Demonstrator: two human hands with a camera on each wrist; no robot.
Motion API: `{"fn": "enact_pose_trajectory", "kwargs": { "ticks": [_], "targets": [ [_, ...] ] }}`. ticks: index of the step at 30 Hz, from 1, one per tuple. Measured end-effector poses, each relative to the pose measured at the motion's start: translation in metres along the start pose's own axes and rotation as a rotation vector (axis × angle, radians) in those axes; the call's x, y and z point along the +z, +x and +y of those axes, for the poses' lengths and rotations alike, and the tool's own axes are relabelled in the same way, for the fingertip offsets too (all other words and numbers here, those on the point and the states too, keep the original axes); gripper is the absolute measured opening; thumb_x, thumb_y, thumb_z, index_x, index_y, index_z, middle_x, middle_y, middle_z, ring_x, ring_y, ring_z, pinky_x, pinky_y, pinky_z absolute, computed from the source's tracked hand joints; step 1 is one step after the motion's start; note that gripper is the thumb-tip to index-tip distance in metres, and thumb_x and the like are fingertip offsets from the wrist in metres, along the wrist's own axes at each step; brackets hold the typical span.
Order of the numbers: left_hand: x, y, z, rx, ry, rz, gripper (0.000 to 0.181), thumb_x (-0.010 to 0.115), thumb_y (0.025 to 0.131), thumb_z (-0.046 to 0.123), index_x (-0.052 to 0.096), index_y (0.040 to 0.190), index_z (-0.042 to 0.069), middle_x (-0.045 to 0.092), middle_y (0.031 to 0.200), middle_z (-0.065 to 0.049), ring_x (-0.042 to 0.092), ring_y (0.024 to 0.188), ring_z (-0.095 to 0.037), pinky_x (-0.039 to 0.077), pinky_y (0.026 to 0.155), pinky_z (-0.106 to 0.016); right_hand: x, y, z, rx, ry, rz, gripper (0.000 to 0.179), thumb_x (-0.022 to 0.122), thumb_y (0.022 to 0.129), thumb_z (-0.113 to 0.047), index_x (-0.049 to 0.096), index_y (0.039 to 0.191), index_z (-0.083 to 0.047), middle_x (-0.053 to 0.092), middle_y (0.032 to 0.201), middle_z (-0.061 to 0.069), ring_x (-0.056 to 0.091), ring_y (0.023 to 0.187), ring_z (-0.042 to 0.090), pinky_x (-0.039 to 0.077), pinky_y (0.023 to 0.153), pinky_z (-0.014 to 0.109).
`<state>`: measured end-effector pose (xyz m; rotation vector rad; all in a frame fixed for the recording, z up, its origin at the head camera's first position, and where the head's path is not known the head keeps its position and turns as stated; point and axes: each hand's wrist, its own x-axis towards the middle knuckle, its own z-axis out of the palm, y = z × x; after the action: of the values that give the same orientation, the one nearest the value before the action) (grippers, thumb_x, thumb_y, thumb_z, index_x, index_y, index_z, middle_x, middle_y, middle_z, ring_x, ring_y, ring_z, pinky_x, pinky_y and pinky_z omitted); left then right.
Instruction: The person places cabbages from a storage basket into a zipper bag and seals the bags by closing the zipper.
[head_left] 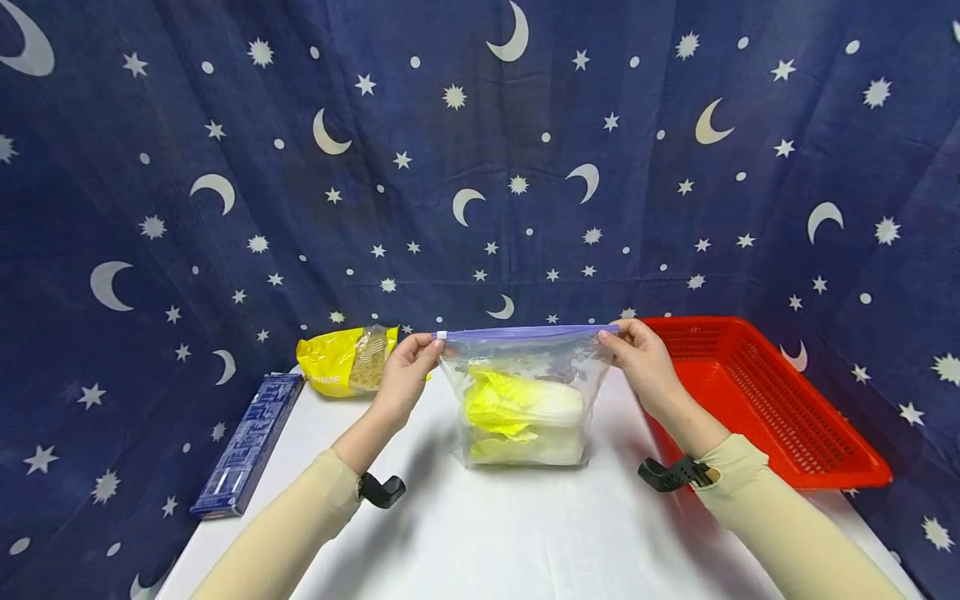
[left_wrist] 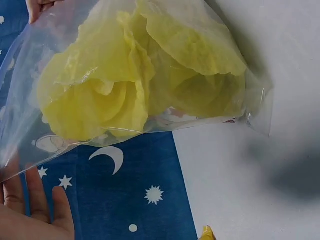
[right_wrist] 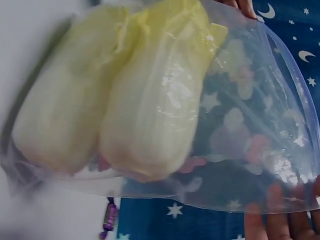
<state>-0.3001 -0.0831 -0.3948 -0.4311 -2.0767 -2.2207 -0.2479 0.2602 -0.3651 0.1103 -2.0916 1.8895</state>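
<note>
Two pale heads of napa cabbage [head_left: 525,404] with yellow leaf ends lie one above the other inside a clear zip bag [right_wrist: 235,130]. Along its top edge runs a purple zip strip [head_left: 525,333], with a white slider [head_left: 442,335] near the left end. My left hand [head_left: 405,375] pinches the top corner beside the slider, and my right hand [head_left: 647,367] pinches the opposite corner. Between them the strip is stretched nearly straight. The leafy ends [left_wrist: 100,105] face left, the white bases [right_wrist: 150,130] right. Printed figures show through the plastic.
A red slotted basket [head_left: 750,392] stands at the right, behind my right forearm. At the back left sits a yellow food packet [head_left: 330,358], and a long blue box [head_left: 251,446] lies along the left edge of the white table [head_left: 480,533]. A starry curtain [head_left: 480,150] hangs behind.
</note>
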Motion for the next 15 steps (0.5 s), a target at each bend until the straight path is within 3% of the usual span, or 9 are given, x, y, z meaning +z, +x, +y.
{"fn": "enact_pose_trajectory", "kwargs": {
  "ticks": [3, 7, 10, 15],
  "targets": [
    [0.0, -0.002, 0.001, 0.003, -0.033, 0.013, 0.013, 0.062, 0.103, 0.013, 0.06, 0.108, 0.001, 0.076, 0.095, -0.001, 0.066, 0.096, -0.011, 0.049, 0.104, -0.04, 0.004, 0.003, -0.009, -0.083, -0.124, 0.052, 0.023, 0.064, 0.1, -0.01, 0.059, 0.118, 0.004, 0.065, 0.107, 0.005, 0.059, 0.098, 0.015, 0.051, 0.086, 0.02],
    [-0.001, -0.005, 0.003, -0.012, -0.037, 0.027, 0.01, 0.064, 0.102, 0.012, 0.061, 0.105, 0.003, 0.074, 0.093, 0.003, 0.066, 0.094, -0.01, 0.049, 0.105, -0.044, 0.019, 0.006, -0.032, -0.258, -0.283, 0.071, 0.03, 0.066, 0.097, -0.008, 0.061, 0.125, 0.003, 0.063, 0.124, 0.014, 0.057, 0.116, 0.024, 0.045, 0.102, 0.034],
    [-0.001, -0.006, 0.004, -0.001, -0.033, 0.033, 0.011, 0.064, 0.101, 0.012, 0.063, 0.104, 0.001, 0.072, 0.094, 0.002, 0.064, 0.094, -0.011, 0.05, 0.104, -0.042, 0.043, 0.007, -0.052, -0.368, -0.43, -0.024, 0.028, 0.069, 0.096, -0.01, 0.068, 0.122, -0.002, 0.066, 0.124, 0.013, 0.056, 0.12, 0.029, 0.043, 0.104, 0.047],
    [0.0, -0.006, 0.002, 0.032, -0.039, 0.027, 0.013, 0.066, 0.1, 0.01, 0.064, 0.102, -0.002, 0.071, 0.095, 0.001, 0.062, 0.093, -0.014, 0.052, 0.096, -0.031, 0.093, 0.007, -0.071, -0.444, -0.716, -0.284, 0.027, 0.073, 0.094, -0.022, 0.075, 0.119, -0.012, 0.069, 0.122, 0.004, 0.053, 0.122, 0.029, 0.044, 0.105, 0.049]
  ]
}}
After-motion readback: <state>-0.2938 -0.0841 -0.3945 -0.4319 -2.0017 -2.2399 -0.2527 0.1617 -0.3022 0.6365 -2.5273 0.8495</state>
